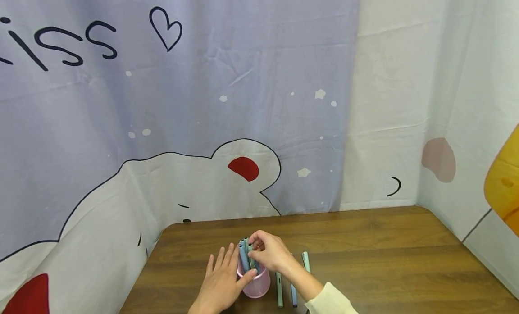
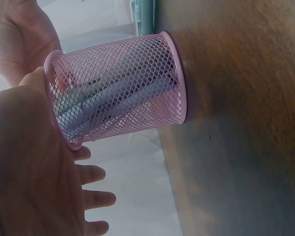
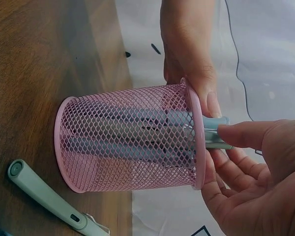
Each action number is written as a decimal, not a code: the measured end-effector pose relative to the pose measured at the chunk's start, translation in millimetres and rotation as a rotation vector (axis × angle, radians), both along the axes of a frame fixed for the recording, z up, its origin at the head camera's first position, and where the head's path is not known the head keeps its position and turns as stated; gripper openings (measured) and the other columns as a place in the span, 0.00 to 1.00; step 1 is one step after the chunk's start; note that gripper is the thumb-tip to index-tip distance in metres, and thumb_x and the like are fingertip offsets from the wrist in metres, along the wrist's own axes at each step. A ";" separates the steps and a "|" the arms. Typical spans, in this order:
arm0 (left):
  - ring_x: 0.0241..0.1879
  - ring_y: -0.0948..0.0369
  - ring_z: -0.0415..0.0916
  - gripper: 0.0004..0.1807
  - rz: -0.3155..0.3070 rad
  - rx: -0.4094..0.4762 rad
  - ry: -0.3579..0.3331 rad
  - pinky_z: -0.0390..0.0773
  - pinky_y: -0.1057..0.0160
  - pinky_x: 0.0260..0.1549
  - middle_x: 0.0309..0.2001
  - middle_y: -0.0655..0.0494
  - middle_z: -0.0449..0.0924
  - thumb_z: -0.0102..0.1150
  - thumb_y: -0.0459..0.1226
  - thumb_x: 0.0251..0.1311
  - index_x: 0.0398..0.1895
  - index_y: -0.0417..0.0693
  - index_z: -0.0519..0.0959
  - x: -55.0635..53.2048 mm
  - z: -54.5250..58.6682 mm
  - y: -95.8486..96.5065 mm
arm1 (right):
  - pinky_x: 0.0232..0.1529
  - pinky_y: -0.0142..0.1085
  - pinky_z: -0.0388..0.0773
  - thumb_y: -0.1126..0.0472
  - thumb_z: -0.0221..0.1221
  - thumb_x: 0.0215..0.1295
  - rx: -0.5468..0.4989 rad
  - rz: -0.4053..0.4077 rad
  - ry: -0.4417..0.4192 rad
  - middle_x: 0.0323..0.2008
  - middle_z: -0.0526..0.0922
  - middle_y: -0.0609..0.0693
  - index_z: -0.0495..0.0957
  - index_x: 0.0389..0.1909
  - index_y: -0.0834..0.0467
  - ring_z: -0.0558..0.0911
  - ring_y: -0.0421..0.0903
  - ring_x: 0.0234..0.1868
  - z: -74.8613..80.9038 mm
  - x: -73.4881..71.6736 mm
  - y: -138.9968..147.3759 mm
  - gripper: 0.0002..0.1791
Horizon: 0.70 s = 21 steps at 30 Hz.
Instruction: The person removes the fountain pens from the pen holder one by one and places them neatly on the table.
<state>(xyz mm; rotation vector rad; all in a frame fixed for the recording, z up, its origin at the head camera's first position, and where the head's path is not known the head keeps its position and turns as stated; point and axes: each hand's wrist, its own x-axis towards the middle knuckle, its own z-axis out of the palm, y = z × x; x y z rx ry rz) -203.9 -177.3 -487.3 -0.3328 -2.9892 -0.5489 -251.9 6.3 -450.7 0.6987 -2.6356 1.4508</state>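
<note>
A pink mesh pen holder stands upright on the table with several blue and green pens inside. My right hand is over its rim, pinching the upper end of a green pen between thumb and fingers. That pen's lower part is within the mesh, beside a blue pen. My left hand rests against the holder's left side with fingers straight and spread. Its thumb lies at the rim, close to the pen tops.
To the right of the holder lie a green pen, a blue pen and another green pen, partly behind my right forearm. The wooden table meets a printed curtain at its back edge.
</note>
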 end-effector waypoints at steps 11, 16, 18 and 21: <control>0.78 0.36 0.46 0.54 -0.004 0.005 0.004 0.41 0.28 0.71 0.78 0.39 0.54 0.38 0.73 0.65 0.78 0.40 0.58 -0.2 -0.7 -0.1 | 0.37 0.32 0.76 0.61 0.72 0.57 -0.004 0.036 -0.035 0.33 0.81 0.44 0.79 0.40 0.54 0.78 0.37 0.34 0.4 0.7 3.5 0.12; 0.77 0.36 0.47 0.53 -0.004 0.006 0.013 0.41 0.28 0.71 0.78 0.38 0.55 0.40 0.72 0.65 0.78 0.40 0.58 0.5 0.1 0.1 | 0.37 0.32 0.76 0.60 0.73 0.58 -0.004 0.068 -0.044 0.33 0.81 0.43 0.82 0.40 0.53 0.78 0.37 0.34 0.6 -0.3 6.8 0.12; 0.77 0.36 0.47 0.53 -0.006 0.008 0.016 0.42 0.28 0.70 0.78 0.38 0.55 0.40 0.72 0.66 0.78 0.40 0.58 1.0 0.8 0.2 | 0.36 0.31 0.76 0.59 0.73 0.58 0.000 0.084 -0.047 0.32 0.81 0.42 0.83 0.40 0.53 0.78 0.36 0.33 0.7 -0.8 7.9 0.11; 0.77 0.35 0.47 0.52 -0.006 0.010 0.020 0.42 0.28 0.70 0.78 0.38 0.55 0.41 0.71 0.66 0.78 0.41 0.58 1.4 1.7 0.6 | 0.35 0.31 0.77 0.57 0.74 0.58 0.003 0.103 -0.052 0.30 0.81 0.40 0.85 0.40 0.53 0.78 0.35 0.32 1.3 -1.3 9.5 0.11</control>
